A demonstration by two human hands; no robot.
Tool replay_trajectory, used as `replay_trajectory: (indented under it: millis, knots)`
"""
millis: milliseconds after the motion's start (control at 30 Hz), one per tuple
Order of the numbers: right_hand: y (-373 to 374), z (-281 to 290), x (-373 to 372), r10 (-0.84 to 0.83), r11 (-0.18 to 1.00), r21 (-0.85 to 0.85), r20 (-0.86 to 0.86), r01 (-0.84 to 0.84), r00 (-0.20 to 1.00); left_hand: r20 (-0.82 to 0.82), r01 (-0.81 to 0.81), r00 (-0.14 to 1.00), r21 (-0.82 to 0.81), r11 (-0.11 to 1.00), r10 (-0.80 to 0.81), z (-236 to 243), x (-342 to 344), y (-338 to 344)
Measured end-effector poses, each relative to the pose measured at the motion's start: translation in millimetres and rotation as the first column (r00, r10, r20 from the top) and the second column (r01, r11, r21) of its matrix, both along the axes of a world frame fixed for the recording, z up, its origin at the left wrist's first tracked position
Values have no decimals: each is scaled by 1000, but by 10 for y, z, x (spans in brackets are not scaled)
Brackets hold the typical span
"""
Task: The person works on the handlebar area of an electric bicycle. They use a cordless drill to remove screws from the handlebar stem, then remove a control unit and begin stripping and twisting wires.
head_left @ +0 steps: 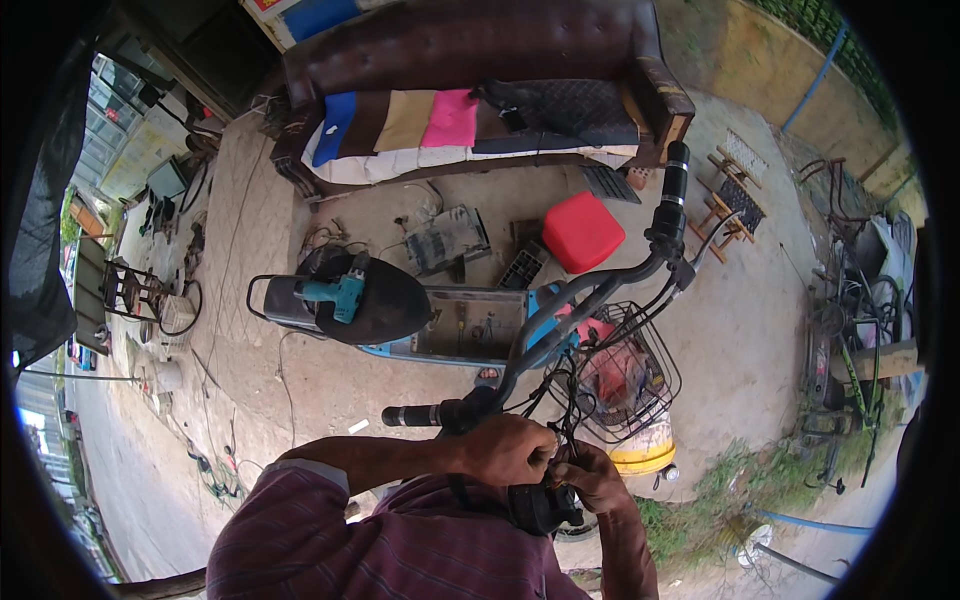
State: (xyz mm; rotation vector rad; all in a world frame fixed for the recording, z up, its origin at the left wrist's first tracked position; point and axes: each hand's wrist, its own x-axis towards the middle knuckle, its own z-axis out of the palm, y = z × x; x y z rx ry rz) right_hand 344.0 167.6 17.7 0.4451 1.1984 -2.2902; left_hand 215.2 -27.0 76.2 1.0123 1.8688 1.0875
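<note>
Bare, dusty ground forms the setting, an outdoor yard strewn with cables and parts. At the far side a worn brown sofa is seen, covered with blue, beige and pink cushions. A red plastic stool is placed on the ground in front of it.

A blue electric scooter is parked across the middle, its seat raised, and a teal cordless drill is laid on the black seat. A wire basket is fixed at the front, beneath the curved handlebar.

Both hands are brought together at the centre of the handlebar, just above a black part. The left hand is clenched around a bundle of black wires where it leaves the handlebar stem. The right hand is closed on the same wires from the other side, touching the left hand. A striped maroon sleeve is seen at the lower edge.
</note>
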Motion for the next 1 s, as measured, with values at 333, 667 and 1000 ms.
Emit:
replay_trajectory:
  millis: [333,667,1000]
  knots:
    - [43,54,-70,32,997,-68,43,-29,999,168,84,983,-36,996,-77,27,-143,-15]
    - [95,-9,-9,47,998,35,54,-49,997,84,132,988,-47,990,-128,8,-128,32]
    - [71,-64,18,-15,999,33,50,14,999,284,138,950,-1,990,-132,-58,-200,-39]
